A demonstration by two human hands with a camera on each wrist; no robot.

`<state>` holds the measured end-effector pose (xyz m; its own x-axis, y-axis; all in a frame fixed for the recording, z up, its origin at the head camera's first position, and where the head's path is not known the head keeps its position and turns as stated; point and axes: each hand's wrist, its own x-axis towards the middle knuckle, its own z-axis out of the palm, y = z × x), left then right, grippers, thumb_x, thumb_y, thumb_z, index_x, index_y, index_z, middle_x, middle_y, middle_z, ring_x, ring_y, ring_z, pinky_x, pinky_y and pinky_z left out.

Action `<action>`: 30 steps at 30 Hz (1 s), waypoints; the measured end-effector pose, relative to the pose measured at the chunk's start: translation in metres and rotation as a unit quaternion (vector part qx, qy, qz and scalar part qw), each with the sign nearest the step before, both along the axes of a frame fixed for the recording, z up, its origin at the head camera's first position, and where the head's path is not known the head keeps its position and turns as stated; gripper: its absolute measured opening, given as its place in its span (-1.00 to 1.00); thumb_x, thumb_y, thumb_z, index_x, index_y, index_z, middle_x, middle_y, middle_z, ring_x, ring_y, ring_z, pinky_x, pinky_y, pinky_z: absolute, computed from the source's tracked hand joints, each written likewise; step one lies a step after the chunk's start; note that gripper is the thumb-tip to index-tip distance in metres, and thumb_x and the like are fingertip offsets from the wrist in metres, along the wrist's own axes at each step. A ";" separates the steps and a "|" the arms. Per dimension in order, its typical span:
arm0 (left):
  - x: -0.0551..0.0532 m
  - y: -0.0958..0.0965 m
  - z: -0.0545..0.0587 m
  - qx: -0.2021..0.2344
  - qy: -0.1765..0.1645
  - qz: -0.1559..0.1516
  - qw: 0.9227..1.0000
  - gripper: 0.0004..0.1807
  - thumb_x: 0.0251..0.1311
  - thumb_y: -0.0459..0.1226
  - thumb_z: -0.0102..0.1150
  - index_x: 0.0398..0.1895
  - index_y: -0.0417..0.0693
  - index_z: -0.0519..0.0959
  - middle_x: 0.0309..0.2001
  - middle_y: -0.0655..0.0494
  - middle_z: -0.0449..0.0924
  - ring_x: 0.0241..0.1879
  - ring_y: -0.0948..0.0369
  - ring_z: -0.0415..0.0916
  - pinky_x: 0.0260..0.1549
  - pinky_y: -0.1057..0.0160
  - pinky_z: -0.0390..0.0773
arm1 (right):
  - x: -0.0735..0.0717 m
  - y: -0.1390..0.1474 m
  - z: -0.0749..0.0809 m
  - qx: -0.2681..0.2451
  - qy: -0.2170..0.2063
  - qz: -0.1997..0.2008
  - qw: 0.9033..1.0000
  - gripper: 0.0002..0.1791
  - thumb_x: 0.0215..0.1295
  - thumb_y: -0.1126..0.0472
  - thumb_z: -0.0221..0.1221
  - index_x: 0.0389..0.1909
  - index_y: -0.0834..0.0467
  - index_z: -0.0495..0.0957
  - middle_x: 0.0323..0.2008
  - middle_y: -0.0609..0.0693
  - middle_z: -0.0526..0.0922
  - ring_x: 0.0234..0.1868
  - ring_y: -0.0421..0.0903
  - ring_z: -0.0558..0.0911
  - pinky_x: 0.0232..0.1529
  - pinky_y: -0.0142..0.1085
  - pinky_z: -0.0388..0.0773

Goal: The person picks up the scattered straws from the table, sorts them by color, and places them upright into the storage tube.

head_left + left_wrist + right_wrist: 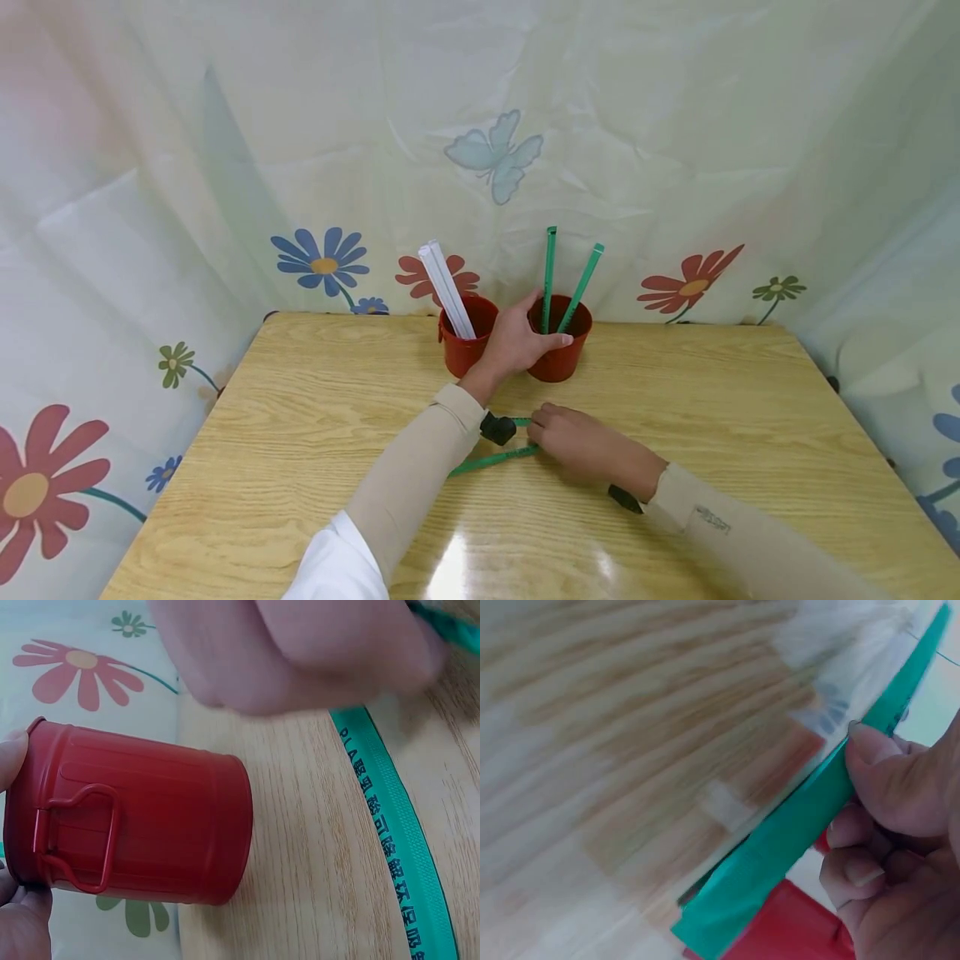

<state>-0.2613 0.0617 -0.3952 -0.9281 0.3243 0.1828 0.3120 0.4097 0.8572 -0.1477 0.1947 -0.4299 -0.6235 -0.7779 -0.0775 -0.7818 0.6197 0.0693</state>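
Observation:
My left hand (pixel 517 337) grips the right red bucket (pixel 557 368) at its rim, fingers and thumb spread around the near side. Two green-wrapped straws (pixel 550 275) stand upright in that bucket, leaning apart. In the left wrist view the bucket's wire handle (pixel 109 840) shows on its side. Lower on the table, my right hand (pixel 576 442) pinches a green-wrapped straw (pixel 780 832) between thumb and fingers. Another green-wrapped straw (pixel 487 461), printed with dark lettering, lies on the wood just in front of it, partly behind my left forearm.
A second red bucket (pixel 459 354) holding white straws (pixel 446 287) stands left of the first, close to my left wrist. Both are near the back edge of the wooden table (pixel 300 417). A flowered curtain (pixel 637 125) hangs behind and along the sides.

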 end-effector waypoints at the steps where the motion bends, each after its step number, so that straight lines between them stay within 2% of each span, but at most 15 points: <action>1: 0.000 0.000 0.000 0.002 0.000 -0.001 1.000 -0.11 0.03 -0.08 0.48 0.45 0.05 0.28 0.26 0.07 0.54 0.19 0.03 0.51 0.08 0.06 0.62 | 0.001 0.002 0.001 -0.003 0.003 0.004 1.000 -0.75 0.04 0.33 0.42 -0.25 0.10 0.61 -0.28 -0.07 0.59 -0.20 -0.14 0.52 -0.09 -0.31 0.58; 9: 0.000 0.000 0.000 0.002 -0.003 -0.006 1.000 -0.11 0.04 -0.06 0.47 0.45 0.05 0.27 0.26 0.05 0.54 0.19 0.02 0.51 0.09 0.05 0.62 | 0.007 0.019 0.010 -0.040 0.010 0.026 0.999 -0.73 -0.01 0.37 0.45 -0.33 0.08 0.59 -0.35 -0.11 0.55 -0.26 -0.19 0.48 -0.22 -0.38 0.56; 16: 0.001 0.000 0.000 -0.002 -0.009 -0.003 1.000 -0.10 0.04 -0.05 0.46 0.47 0.10 0.25 0.29 0.09 0.51 0.20 0.07 0.50 0.10 0.07 0.62 | 0.013 0.032 0.021 -0.095 -0.002 0.021 0.995 -0.63 -0.15 0.48 0.45 -0.36 0.07 0.56 -0.38 -0.17 0.51 -0.30 -0.26 0.43 -0.26 -0.44 0.53; 24: 0.001 0.000 0.000 0.006 0.008 -0.005 1.000 -0.15 0.03 -0.09 0.48 0.41 0.05 0.32 0.18 0.10 0.59 0.11 0.05 0.54 0.05 0.10 0.61 | 0.013 0.044 0.034 -0.205 0.027 0.024 0.978 -0.62 -0.12 0.58 0.38 -0.37 0.10 0.56 -0.37 -0.17 0.50 -0.30 -0.27 0.43 -0.30 -0.44 0.53; 30: 0.001 0.000 0.000 0.010 0.012 -0.006 1.000 -0.17 0.02 -0.07 0.48 0.39 0.05 0.34 0.16 0.07 0.60 0.11 0.03 0.53 0.04 0.09 0.62 | 0.008 0.045 0.047 -0.278 0.050 0.030 0.959 -0.63 -0.06 0.62 0.31 -0.41 0.09 0.52 -0.42 -0.17 0.49 -0.34 -0.29 0.44 -0.32 -0.47 0.50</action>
